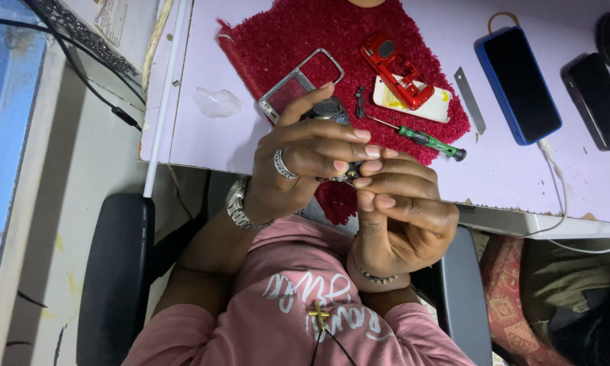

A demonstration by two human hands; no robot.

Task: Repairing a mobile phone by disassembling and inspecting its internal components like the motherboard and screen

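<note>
Head camera looks down (close).

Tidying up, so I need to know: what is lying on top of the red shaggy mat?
On the red mat: a silver phone frame, a red phone shell over a white-and-yellow part, and a green screwdriver. The hands hide whatever lies under them.

Two dark, blank phone screens (pixel 520 83) (pixel 600 99) on the desk (pixel 203 135), up and right of the grips: nearer one blue-cased, farther one black. Pale printed label (pixel 112 19) far upper left.
</note>
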